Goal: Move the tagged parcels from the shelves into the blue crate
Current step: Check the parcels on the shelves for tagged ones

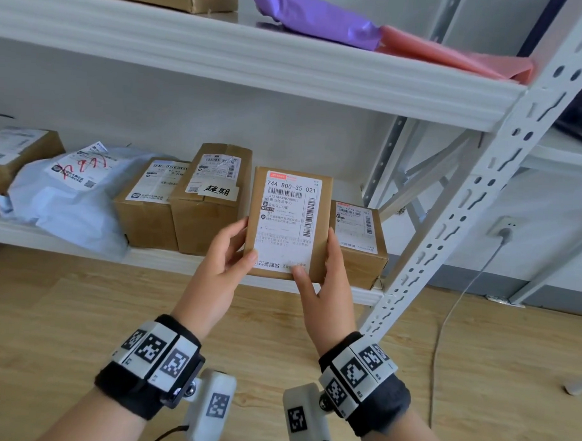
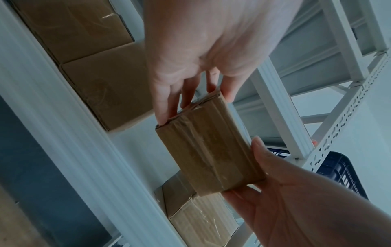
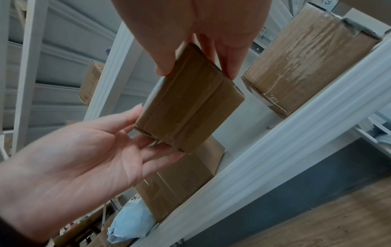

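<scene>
Both hands hold one small cardboard parcel (image 1: pixel 288 223) upright, label facing the person: left hand (image 1: pixel 223 260) fingers curled on its 9 o'clock edge, right hand (image 1: pixel 327 282) pinching its 3 o'clock edge. Behind it, the lower shelf (image 1: pixel 168 260) carries more parcels.

The white shipping label (image 1: pixel 288 220) on the flat brown cardboard parcel (image 1: pixel 319 261) reads "744 800-35 021" above a barcode, with "抖音商城" printed at its lower left. Left of that parcel, a white handwritten slip (image 1: pixel 219 191) on the taller brown cardboard box (image 1: pixel 209 223) reads "超期". To the parcel's right, the low brown box's label (image 1: pixel 356 227) seems to begin "550", the rest blurred.
</scene>
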Tool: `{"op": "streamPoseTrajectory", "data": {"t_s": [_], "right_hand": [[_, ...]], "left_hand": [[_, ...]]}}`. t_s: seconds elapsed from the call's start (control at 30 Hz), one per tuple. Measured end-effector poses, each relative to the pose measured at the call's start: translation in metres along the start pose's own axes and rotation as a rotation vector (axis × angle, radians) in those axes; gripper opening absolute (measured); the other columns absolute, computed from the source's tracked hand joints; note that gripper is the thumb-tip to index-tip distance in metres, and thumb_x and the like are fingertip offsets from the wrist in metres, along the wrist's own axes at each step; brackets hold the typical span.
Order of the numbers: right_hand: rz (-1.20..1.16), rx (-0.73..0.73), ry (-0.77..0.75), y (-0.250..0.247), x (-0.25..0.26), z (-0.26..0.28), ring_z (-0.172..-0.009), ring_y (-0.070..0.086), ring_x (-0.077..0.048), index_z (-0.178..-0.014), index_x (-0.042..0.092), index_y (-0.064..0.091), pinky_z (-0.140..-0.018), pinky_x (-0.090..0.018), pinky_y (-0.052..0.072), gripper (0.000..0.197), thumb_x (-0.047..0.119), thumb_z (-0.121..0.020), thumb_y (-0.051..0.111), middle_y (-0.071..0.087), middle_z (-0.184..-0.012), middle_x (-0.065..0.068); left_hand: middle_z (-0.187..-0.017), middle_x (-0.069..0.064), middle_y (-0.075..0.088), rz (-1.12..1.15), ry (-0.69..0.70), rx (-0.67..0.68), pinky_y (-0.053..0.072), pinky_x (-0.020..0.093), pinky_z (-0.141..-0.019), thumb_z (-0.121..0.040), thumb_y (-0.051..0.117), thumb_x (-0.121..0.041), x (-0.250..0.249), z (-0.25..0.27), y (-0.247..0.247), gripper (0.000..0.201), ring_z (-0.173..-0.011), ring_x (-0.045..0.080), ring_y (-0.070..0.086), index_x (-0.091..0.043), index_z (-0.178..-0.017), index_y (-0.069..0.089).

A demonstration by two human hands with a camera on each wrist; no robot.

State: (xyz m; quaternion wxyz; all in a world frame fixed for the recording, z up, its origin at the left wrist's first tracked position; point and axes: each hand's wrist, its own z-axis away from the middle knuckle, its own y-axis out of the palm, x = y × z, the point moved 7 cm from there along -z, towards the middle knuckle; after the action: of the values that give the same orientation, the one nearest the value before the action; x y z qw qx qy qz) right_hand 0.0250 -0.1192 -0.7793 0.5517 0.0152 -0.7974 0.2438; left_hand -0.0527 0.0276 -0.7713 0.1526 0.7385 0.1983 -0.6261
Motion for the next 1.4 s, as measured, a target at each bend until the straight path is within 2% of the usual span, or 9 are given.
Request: {"op": "streamPoseTrajectory", "data": {"t_s": [0.2,0.3,0.43,0.57,0.7,0.9,1.03,1.17,1.4], "right_hand": [[-0.006,0.025,-0.012,-0.001,0.001,0.001,-0.139,0.032,-0.003,-0.153,0.028,0.013,-0.114,-0.036,0.034,0.075,0.034,-0.093,0.057,0.033,-0.154,0.011],[-0.033,0.047,0.010,-0.004,0.001,0.002,-0.133,0.034,0.001,-0.152,0.027,0.016,-0.107,-0.015,0.033,0.069,0.032,-0.095,0.054,0.033,-0.152,0.011],[-0.067,0.021,0.012,-0.011,-0.003,-0.003,-0.112,0.040,0.021,-0.151,0.025,0.022,-0.093,-0.001,0.037,0.066,0.025,-0.095,0.056,0.038,-0.144,0.010],[0.028,0.015,-0.009,-0.015,-0.007,-0.002,-0.089,0.049,0.008,-0.147,0.026,0.033,-0.089,-0.011,0.046,0.063,0.020,-0.091,0.062,0.040,-0.122,0.008],[-0.039,0.022,-0.006,-0.014,-0.009,0.001,-0.103,0.056,-0.005,-0.139,0.034,0.037,-0.096,-0.023,0.050,0.066,0.011,-0.085,0.069,0.039,-0.124,0.012],[-0.129,0.026,-0.077,-0.013,-0.005,-0.001,-0.123,0.048,-0.002,-0.123,0.050,0.031,-0.103,-0.019,0.043,0.081,-0.003,-0.079,0.072,0.040,-0.131,0.012],[-0.229,0.050,-0.108,-0.013,0.001,-0.002,-0.122,0.049,0.004,-0.121,0.042,0.034,-0.103,-0.021,0.043,0.076,-0.012,-0.079,0.067,0.049,-0.129,0.012],[-0.263,0.050,-0.107,-0.012,-0.003,0.000,-0.130,0.048,-0.016,-0.121,0.036,0.032,-0.107,-0.035,0.043,0.072,-0.013,-0.079,0.066,0.047,-0.141,-0.009],[-0.263,0.051,-0.122,-0.010,-0.006,0.004,-0.134,0.043,-0.009,-0.115,0.035,0.031,-0.108,-0.022,0.039,0.076,-0.020,-0.076,0.065,0.038,-0.148,-0.012]], "left_hand": [[-0.137,-0.014,0.054,-0.011,0.003,0.012,0.041,0.036,-0.109,-0.092,0.054,-0.026,-0.006,0.002,-0.002,0.053,-0.127,0.000,0.049,-0.035,-0.141,0.038],[-0.138,-0.014,0.053,-0.018,0.002,0.020,0.041,0.036,-0.109,-0.085,0.056,-0.035,-0.006,0.003,-0.005,0.062,-0.127,0.001,0.049,-0.033,-0.144,0.036],[-0.146,-0.011,0.046,-0.048,0.005,0.032,0.040,0.030,-0.109,-0.088,0.063,-0.013,0.000,0.005,-0.007,0.064,-0.130,-0.002,0.045,-0.046,-0.133,0.032],[-0.143,-0.026,0.040,-0.167,0.031,0.073,0.036,0.024,-0.108,-0.082,0.069,0.002,0.010,0.011,-0.006,0.089,-0.129,-0.009,0.043,-0.053,-0.137,0.024],[-0.133,-0.042,0.040,-0.251,0.036,0.079,0.039,0.012,-0.100,-0.080,0.072,0.003,0.014,0.011,-0.008,0.100,-0.124,-0.014,0.045,-0.052,-0.144,0.017],[-0.122,-0.028,0.057,-0.270,0.079,0.008,0.042,0.004,-0.088,-0.079,0.073,0.000,0.005,0.009,-0.012,0.077,-0.112,-0.013,0.054,-0.050,-0.126,0.039],[-0.111,-0.023,0.063,-0.299,0.096,-0.008,0.043,0.002,-0.086,-0.080,0.074,-0.005,-0.004,0.009,-0.012,0.052,-0.105,-0.014,0.057,-0.042,-0.110,0.052],[-0.114,-0.021,0.065,-0.285,0.108,-0.011,0.042,0.003,-0.087,-0.080,0.075,-0.005,-0.003,0.009,-0.012,0.060,-0.107,-0.008,0.060,-0.031,-0.128,0.050],[-0.114,-0.012,0.067,-0.265,0.124,-0.024,0.044,0.006,-0.086,-0.078,0.074,0.003,0.004,0.012,-0.011,0.063,-0.103,0.001,0.064,-0.019,-0.131,0.049]]}}
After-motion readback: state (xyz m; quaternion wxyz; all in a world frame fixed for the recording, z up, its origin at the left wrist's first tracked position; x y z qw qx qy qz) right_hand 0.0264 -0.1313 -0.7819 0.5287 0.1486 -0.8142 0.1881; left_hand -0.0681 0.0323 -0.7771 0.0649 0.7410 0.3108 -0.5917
